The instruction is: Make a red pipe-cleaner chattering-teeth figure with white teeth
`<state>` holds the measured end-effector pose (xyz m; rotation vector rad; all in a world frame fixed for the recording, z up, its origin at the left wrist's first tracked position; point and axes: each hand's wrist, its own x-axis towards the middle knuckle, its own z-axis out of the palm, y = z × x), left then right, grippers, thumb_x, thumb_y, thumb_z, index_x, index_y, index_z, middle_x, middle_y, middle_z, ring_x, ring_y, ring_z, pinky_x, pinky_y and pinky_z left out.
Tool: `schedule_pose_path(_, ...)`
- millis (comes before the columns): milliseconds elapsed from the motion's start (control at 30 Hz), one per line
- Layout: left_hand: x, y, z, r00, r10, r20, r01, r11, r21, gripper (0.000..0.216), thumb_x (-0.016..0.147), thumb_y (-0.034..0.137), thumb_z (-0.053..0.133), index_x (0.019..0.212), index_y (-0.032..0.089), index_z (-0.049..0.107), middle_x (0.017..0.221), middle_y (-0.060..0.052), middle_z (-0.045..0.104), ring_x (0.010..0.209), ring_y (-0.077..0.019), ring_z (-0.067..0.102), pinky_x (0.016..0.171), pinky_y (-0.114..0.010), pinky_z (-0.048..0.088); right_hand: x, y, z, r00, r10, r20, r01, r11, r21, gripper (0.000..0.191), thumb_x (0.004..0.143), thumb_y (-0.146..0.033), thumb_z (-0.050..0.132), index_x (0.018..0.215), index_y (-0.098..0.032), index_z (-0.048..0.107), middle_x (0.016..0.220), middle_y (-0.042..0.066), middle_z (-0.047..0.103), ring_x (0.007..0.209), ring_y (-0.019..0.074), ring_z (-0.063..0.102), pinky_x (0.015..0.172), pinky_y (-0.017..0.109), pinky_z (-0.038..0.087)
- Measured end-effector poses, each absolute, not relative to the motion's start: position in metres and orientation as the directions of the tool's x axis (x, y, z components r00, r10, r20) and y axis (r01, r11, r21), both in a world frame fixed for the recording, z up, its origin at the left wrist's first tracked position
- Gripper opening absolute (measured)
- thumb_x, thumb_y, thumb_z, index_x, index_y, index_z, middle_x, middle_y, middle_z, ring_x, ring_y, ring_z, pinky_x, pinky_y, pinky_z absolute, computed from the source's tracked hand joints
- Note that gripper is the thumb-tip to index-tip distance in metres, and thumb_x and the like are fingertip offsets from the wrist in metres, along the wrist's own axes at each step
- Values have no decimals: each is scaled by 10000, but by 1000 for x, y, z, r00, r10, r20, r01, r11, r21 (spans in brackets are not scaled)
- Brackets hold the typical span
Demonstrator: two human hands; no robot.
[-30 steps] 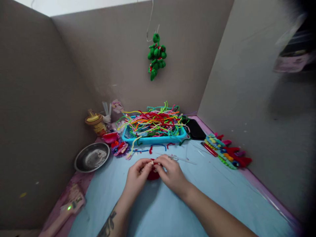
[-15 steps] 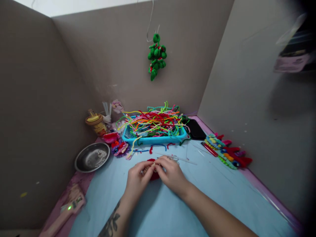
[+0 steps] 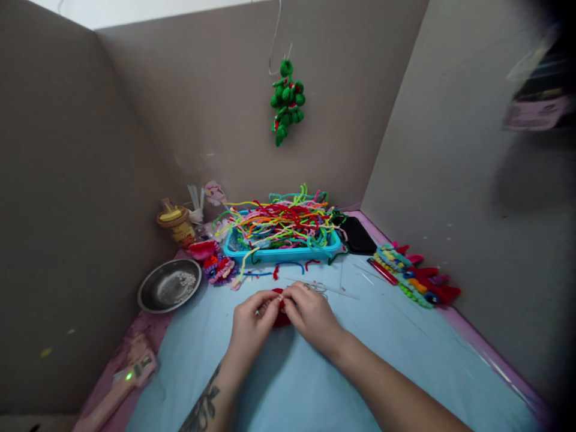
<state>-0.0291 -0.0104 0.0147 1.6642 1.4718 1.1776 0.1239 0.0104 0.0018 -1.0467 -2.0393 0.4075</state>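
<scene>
Over the blue table cover, my left hand (image 3: pixel 255 316) and my right hand (image 3: pixel 309 310) meet at the fingertips. Between and beneath them is a dark red yarn piece (image 3: pixel 281 318), mostly covered by the fingers. Both hands are closed in a pinch on it. A tiny pale bit shows where the fingertips touch, too small to name. Just beyond my right hand lie scissors (image 3: pixel 318 288) and a thin pale stick (image 3: pixel 341 292).
A blue tray (image 3: pixel 281 255) heaped with coloured yarn strands stands at the back. To the left are a metal bowl (image 3: pixel 157 294) with small pale pieces, a lidded cup (image 3: pixel 177 226) and a pink glue gun (image 3: pixel 130 384). Right: a black phone (image 3: pixel 359 235), colourful crocheted pieces (image 3: pixel 414 279).
Both hands stay almost in place, still pinched together over the red yarn piece. The whole view has shifted very slightly.
</scene>
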Motion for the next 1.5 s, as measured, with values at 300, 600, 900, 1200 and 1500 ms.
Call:
schedule_pose_path(300,-30,-7,15,-39,999,22,239,-12,971,251,729,359,648,844,136,649,725,-28,669,627,-131,568,591,-218,440,124,11,0,-323,815,482,421,580,-698,154,891,-132,423,878,-201,560,812,32,581,761,164,565,694,275,442)
schedule_pose_path(600,-31,-4,11,85,996,6,102,-15,995,296,810,423,543,791,136,615,679,-18,625,619,-132,554,588,-227,448,123,10,1,-279,780,561,336,626,-703,170,838,-113,483,953,-201,573,867,48,606,829,180,566,752,304,461)
schedule_pose_path(900,-28,-8,17,59,996,65,216,-76,973,285,784,393,566,825,131,670,757,-60,700,665,-161,616,622,-248,490,125,10,1,-301,741,600,350,672,-653,170,873,-161,483,979,-202,609,885,67,626,840,182,588,758,317,486)
schedule_pose_path(1200,-29,-8,11,82,990,110,296,-130,946,231,811,337,562,844,143,683,763,-55,714,662,-152,629,623,-236,501,127,11,-1,-335,710,620,418,702,-577,220,882,-118,438,968,-192,626,868,67,649,823,181,595,745,314,487)
schedule_pose_path(1500,-28,-7,12,37,992,120,317,-126,940,225,805,331,568,851,147,688,784,-52,725,686,-163,646,645,-246,513,126,10,-1,-318,723,614,461,683,-566,180,900,-154,436,942,-185,609,867,73,632,817,188,585,742,316,483)
